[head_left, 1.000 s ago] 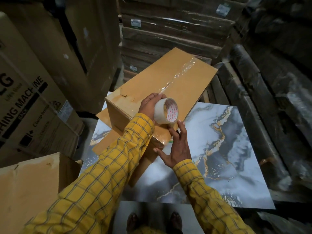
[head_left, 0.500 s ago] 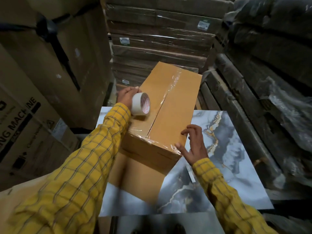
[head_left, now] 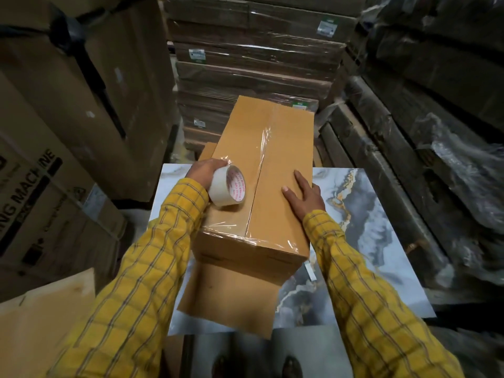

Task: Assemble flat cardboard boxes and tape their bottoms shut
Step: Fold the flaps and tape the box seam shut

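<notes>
Cardboard box on the marble-patterned slab, long axis running straight away from the body, taped seam down its middle. Left hand curled round the tape roll on the box's left half, right hand spread flat on the right half, fingers straight. Both equally near the seam; roll just left of it, probably best placed for any further strip.

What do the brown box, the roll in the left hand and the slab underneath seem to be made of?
Brown box: matte cardboard, folded flaps. White tape roll: glossy clear plastic film, judging by the shiny strip along the seam. Grey-white slab: polished veined surface, marble or printed tile; unclear which.
</notes>
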### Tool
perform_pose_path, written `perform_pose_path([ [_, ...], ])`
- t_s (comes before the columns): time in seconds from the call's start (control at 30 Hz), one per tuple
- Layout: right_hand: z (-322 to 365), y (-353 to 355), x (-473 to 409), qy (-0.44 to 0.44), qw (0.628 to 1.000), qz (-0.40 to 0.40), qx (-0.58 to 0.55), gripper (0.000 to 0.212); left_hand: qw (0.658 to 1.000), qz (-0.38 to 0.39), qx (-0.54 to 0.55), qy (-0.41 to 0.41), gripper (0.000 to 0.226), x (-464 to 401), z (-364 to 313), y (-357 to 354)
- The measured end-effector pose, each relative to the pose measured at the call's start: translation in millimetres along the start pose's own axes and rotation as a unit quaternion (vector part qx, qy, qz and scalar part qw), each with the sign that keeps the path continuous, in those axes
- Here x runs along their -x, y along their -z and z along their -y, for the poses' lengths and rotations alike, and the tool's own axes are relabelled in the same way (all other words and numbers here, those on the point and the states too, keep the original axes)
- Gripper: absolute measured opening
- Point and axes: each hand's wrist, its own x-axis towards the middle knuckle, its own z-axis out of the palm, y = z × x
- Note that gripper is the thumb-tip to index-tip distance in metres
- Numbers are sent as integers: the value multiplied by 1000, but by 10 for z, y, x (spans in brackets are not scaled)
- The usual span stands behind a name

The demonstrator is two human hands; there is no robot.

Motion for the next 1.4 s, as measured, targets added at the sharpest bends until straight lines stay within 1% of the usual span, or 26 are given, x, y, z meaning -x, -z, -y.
perform_pose_path([
  [0.07,-60,12,140,19,1000,8,2,67,1000,1,-6,-18,15,218,84,-5],
  [0.2,-159,65,406,48,998,29,10,67,999,-17,-27,-44,29,649,254,-15],
  [0.27,-191,101,515,60,997,41,16,67,996,-23,-59,-57,31,821,345,-23],
  [0.37,-240,164,689,69,996,57,27,67,995,-38,-74,-59,30,1065,461,-15],
  [0.47,-330,213,914,74,995,68,20,67,996,-52,-57,-48,27,1320,594,-32],
  [0.6,-491,281,1241,78,994,78,17,67,996,-64,-41,-37,30,1665,804,-88],
  [0.77,-653,359,1604,88,992,92,9,68,996,-82,-21,-39,18,1994,1036,-120],
  [0.83,-681,380,1727,91,992,91,10,68,995,-88,-10,-42,18,2064,1093,-126],
  [0.97,-686,390,1856,94,991,91,9,68,988,-122,85,-35,24,2076,1126,-188],
  [1.0,-678,393,1862,94,991,92,7,68,986,-132,96,-42,23,2071,1112,-226],
  [1.07,-660,398,1855,89,991,95,9,68,982,-146,82,-85,18,2040,1055,-325],
  [1.13,-653,397,1841,82,992,98,9,68,979,-131,77,-133,16,2000,927,-443],
  [1.2,-654,402,1813,78,991,104,-7,69,978,-100,91,-156,14,1910,781,-544],
  [1.3,-609,443,1729,65,990,126,-27,69,981,-45,110,-152,11,1674,611,-631],
  [1.33,-570,454,1685,57,990,123,-27,66,982,-22,119,-147,10,1575,568,-651],
  [1.4,-447,463,1587,50,995,82,-6,57,981,15,137,-140,7,1370,511,-693],
])
